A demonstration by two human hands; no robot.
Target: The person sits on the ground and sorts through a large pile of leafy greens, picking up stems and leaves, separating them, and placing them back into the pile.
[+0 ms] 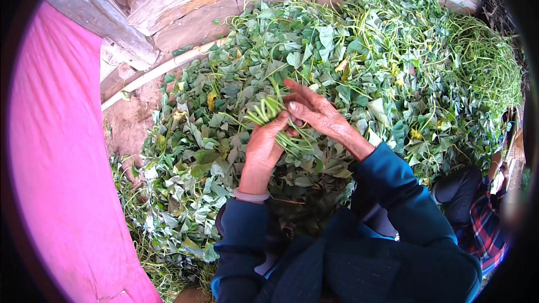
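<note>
Head view: both hands worked a bunch of green stems [269,113] over a leaf pile [359,62].
Left hand [263,148] closed around the bunch at centre; right hand [315,111] pinched its stems, fingers partly extended. Pink cloth [62,163] at left.

Leaf heap [359,67] ahead, spreading right; stem bundle [268,111] above its middle; pipe [163,70] behind-left; cloth [62,163] far left.

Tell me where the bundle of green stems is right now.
The bundle of green stems sits mid-frame in the head view, gripped by the left hand, with the right hand touching it, above the leaf pile.
</note>
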